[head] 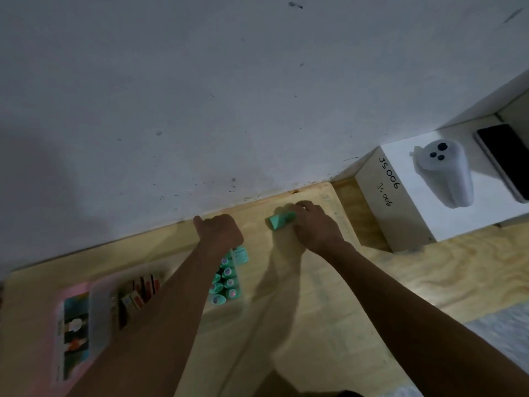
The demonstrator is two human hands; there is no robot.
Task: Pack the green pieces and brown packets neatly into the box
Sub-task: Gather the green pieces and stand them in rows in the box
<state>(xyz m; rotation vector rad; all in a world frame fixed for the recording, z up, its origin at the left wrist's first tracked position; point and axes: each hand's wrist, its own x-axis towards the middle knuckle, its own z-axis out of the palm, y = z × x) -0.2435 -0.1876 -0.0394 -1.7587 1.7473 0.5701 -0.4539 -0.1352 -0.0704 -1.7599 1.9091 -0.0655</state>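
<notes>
Pale wood table [329, 296]. On it: pink box [94, 305] at L, green pieces [226, 282] upright in a cluster mid, lone green piece [282, 220] lying further back, white box [400, 196] marked "JS006" at R.

The right hand [315, 227] covers one end of a green piece [279, 221] — the left forearm [171, 296] hides part of the box [100, 299].

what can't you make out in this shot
All head view:
- left grip: fingers curl under its back, so whether it holds anything is hidden.
- green pieces: the left forearm covers part of the cluster; count unclear.
- brown packets in the box: dim, blurred, partly behind the forearm.
- green piece: far end hidden under the right grip.
- phone: cut off by the right edge.
</notes>
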